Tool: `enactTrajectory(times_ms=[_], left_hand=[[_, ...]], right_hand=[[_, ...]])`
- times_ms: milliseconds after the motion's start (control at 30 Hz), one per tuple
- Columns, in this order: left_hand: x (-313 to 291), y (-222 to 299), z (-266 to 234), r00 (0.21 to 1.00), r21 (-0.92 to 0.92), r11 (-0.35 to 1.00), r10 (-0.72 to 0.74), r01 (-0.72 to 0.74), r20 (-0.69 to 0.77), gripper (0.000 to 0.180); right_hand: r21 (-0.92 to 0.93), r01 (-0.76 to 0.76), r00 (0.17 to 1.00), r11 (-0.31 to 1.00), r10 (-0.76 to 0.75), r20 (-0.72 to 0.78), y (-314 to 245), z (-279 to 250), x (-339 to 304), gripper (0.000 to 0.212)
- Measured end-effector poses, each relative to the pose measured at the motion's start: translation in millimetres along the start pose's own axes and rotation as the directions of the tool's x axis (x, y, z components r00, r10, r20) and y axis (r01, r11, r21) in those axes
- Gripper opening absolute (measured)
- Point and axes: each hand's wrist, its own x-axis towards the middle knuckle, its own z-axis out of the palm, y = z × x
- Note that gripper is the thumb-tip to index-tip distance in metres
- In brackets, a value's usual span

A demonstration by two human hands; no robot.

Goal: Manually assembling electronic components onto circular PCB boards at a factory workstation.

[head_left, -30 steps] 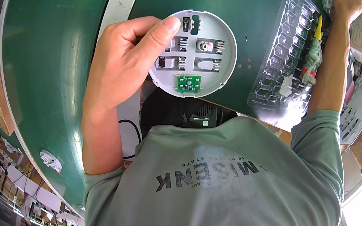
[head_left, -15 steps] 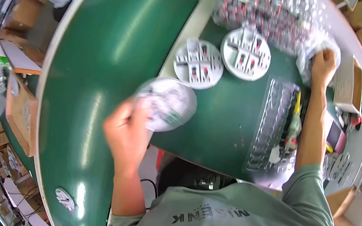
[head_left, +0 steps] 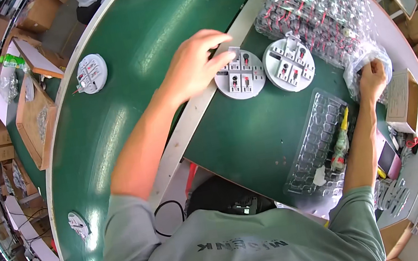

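Note:
My left hand (head_left: 197, 65) reaches over the white divider strip, thumb and fingers apart and holding nothing. Its fingertips are at the edge of a round white plastic disc (head_left: 235, 88) fitted with small dark and red parts. A second such disc (head_left: 290, 70) lies just to its right. My right hand (head_left: 373, 82) is closed in the mouth of a clear plastic bag (head_left: 353, 76); what its fingers hold is hidden. On the green surface at the far left lies another round disc (head_left: 92, 74) with red wire at its side.
Clear packs of red-wired parts (head_left: 313, 8) are piled at the back right. A clear blister tray (head_left: 313, 140) lies near my right forearm, with a green-and-yellow tool (head_left: 341, 144) by it. An open carton (head_left: 402, 101) stands at right. More discs (head_left: 78, 225) lie at left.
The disc that was in my left hand now lies on the green surface at the far left. My left hand has moved up to the left disc. My right hand stays at the bag.

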Motion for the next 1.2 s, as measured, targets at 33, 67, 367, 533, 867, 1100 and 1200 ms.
enactTrajectory(times_ms=[33,67,367,533,867,1100,1200], left_hand=[[11,-11,9,0.995,0.03,0.998,0.052,-0.054,0.083,0.027],[10,-10,12,0.994,0.02,0.998,0.054,-0.056,0.095,0.027],[-141,43,39,0.967,0.326,0.935,-0.055,0.137,-0.249,0.019],[-176,68,55,0.964,0.256,0.962,-0.026,0.096,-0.264,0.052],[-170,44,60,0.994,0.265,0.959,0.082,-0.096,0.066,0.105],[-171,52,50,0.994,0.269,0.959,0.076,-0.093,0.073,0.101],[-177,40,60,0.996,0.268,0.96,0.058,-0.074,0.067,0.099]], right_hand=[[-0.001,0.006,1.0,1.0,-0.006,0.002,-1,1,-1,0.023],[-0.005,0.007,1.0,1.0,-0.007,-0.001,1,0,-2,0.024],[-0.172,0.121,0.993,0.978,-0.12,0.019,-12,-27,16,0.029],[0.109,0.067,0.995,0.992,-0.075,0.068,-124,-98,-59,0.029],[0.464,0.355,0.773,0.811,-0.534,0.342,-221,-71,-273,0.029],[0.431,0.484,0.743,0.761,-0.618,0.256,-212,-66,-287,0.02],[0.425,0.422,0.75,0.801,-0.572,0.333,-209,-65,-286,0.018]])
